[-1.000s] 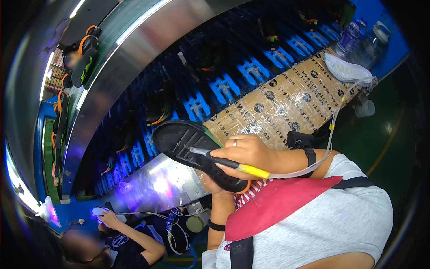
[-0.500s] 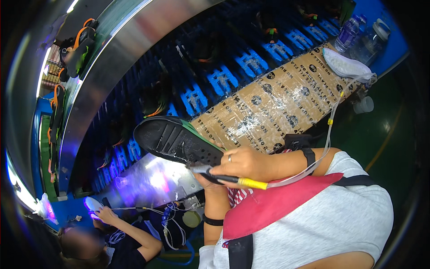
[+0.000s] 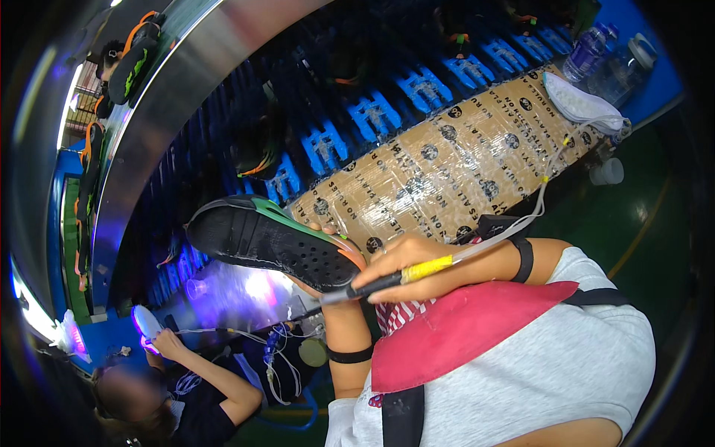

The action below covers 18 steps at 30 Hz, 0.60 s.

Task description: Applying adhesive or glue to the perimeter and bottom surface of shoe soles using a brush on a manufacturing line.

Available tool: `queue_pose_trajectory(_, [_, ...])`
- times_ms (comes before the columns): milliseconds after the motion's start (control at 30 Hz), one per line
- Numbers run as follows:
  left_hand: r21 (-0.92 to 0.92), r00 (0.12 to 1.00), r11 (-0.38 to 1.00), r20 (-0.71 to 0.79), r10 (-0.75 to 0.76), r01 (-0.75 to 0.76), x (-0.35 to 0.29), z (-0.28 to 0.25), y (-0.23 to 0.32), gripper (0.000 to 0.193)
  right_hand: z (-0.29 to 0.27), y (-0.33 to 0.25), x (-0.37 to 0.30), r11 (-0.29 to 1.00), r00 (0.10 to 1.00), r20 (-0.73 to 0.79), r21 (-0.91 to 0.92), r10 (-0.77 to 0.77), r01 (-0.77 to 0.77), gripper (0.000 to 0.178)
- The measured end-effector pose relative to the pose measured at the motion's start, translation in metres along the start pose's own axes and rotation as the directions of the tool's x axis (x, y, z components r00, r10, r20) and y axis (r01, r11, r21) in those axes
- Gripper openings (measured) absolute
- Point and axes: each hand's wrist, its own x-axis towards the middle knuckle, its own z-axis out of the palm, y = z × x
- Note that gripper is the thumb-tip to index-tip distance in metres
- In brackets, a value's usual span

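A shoe (image 3: 249, 235) with a black sole and a green and orange side is turned sole up in front of me. My left hand (image 3: 325, 229) is closed around it from beneath, with fingertips showing over its far edge and the palm hidden. In my right hand (image 3: 410, 261) is a glue brush (image 3: 383, 285) with a dark handle, yellow tape and a clear tube trailing right. Its pale tip lies by the heel end, over my left wrist; I cannot tell whether it touches the shoe. Wet-looking streaks run along the sole's edge.
A cardboard-covered ledge (image 3: 417, 175) runs beyond my hands, beside a conveyor with blue racks (image 3: 324, 149). A white shoe sole (image 3: 577, 100) and bottles (image 3: 585, 52) stand at the far right. At lower left a co-worker's hand (image 3: 170, 344) holds a lit white sole (image 3: 147, 324).
The shoe has moved left and turned so more of its orange side shows. My right hand has drawn the brush back from the sole's face toward the heel end.
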Motion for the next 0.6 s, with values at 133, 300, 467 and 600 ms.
queue_pose_trajectory(133, [0.126, 0.990, 0.990, 0.111, -0.082, 0.068, 0.002, 0.008, 0.012, 0.059, -0.002, 0.004, 0.002, 0.965, 0.997, -0.034, -0.256, -0.074, 0.062, 0.028])
queue_pose_trajectory(300, [0.144, 0.996, 0.986, 0.011, -0.088, 0.085, -0.001, 0.016, 0.023, 0.068, -0.005, -0.009, 0.004, 0.998, 0.996, 0.092, -0.070, 0.001, 0.006, 0.027])
queue_pose_trajectory(467, [0.212, 0.985, 0.963, -0.002, -0.171, 0.168, 0.002, 0.011, 0.036, 0.075, 0.003, 0.004, 0.000, 0.910, 0.986, 0.145, -0.394, -0.078, 0.130, 0.025])
queue_pose_trajectory(600, [0.331, 0.981, 0.924, -0.099, -0.165, 0.189, -0.002, -0.002, 0.051, 0.081, -0.003, -0.010, 0.004, 0.946, 0.958, 0.251, -0.253, -0.137, 0.201, 0.027])
